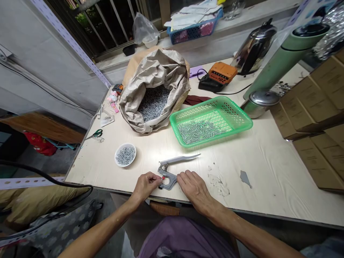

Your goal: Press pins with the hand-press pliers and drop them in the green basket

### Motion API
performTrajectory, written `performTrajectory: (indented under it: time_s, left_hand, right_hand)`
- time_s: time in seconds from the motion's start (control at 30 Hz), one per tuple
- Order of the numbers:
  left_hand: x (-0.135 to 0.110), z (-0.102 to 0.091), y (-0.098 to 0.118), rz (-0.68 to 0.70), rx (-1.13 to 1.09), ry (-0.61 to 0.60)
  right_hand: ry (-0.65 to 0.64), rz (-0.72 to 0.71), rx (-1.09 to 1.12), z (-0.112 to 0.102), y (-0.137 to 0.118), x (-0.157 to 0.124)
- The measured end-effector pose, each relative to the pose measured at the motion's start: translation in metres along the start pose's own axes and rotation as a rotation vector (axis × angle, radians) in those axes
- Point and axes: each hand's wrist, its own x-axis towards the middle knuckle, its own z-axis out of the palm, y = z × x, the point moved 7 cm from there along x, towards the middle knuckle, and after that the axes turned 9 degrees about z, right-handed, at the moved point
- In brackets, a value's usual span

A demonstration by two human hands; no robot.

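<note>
A grey metal hand press (172,168) with a long raised lever lies near the table's front edge. My left hand (145,185) is pinched at the press's jaw, its fingertips closed on a tiny part by a red tip; the part is too small to name. My right hand (194,186) rests curled against the right side of the press's ring-shaped base, holding it in place. A small white bowl (125,155) of little metal pieces sits to the left of my hands.
A green plastic basket (236,116) with several metal pieces stands mid-table. A crumpled paper sack (158,68) full of the same pieces lies behind it. Scissors (95,134) lie at the left edge. Cardboard boxes (317,118), a kettle (254,46) and an orange charger (221,72) crowd the right and back.
</note>
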Motion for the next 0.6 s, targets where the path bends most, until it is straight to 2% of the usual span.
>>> performTrajectory:
  time_s: [0.27,0.4,0.6]
  left_hand:
    - [0.000,0.000,0.006,0.030,0.168,0.021]
    - [0.004,0.001,0.007,0.027,0.264,-0.031]
    - [0.009,0.005,0.003,-0.067,0.250,-0.131]
  right_hand:
    - [-0.017,0.053,0.004,0.005,0.002,0.004]
    - [-0.073,0.079,0.030,0.009,0.003,0.006]
    - [-0.143,0.100,0.043,0.011,0.005,0.007]
